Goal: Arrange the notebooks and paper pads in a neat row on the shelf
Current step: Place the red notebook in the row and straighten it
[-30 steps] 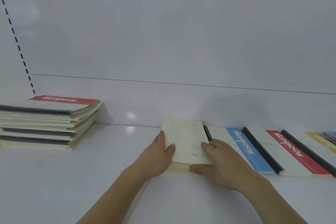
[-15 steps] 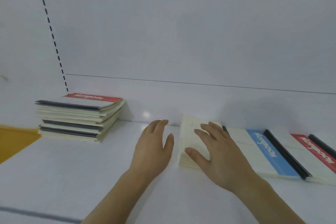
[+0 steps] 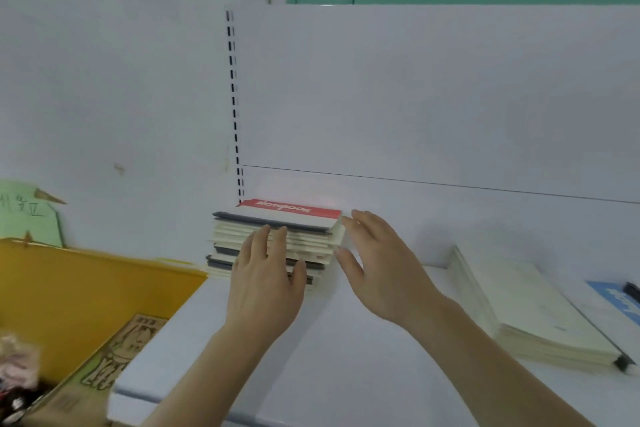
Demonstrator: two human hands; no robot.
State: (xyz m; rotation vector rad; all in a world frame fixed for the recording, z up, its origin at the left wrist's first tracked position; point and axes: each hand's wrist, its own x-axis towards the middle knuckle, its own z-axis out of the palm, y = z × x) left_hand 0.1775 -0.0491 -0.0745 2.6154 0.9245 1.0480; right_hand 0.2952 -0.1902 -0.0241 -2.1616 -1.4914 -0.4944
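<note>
A stack of notebooks (image 3: 298, 218) stands at the left end of the white shelf (image 3: 311, 357), its top one bearing a red band. My left hand (image 3: 266, 284) is spread flat against the stack's front side, fingers apart. My right hand (image 3: 381, 263) hovers open at the stack's right edge, fingertips close to the top notebook's corner. Neither hand holds anything. To the right lies a cream paper pad (image 3: 526, 308) flat on the shelf, and beside it a notebook with a blue band (image 3: 620, 298) at the frame's edge.
A yellow cardboard box (image 3: 86, 295) sits left of and below the shelf, with printed flaps and soft items inside. The shelf's white back panel (image 3: 415, 97) rises behind, with a slotted upright (image 3: 233, 107) at its left. A green paper sign (image 3: 27, 211) hangs on the wall.
Both hands have left the cream pad and moved left to the notebook stack. My view has swung left, bringing the yellow box into sight.
</note>
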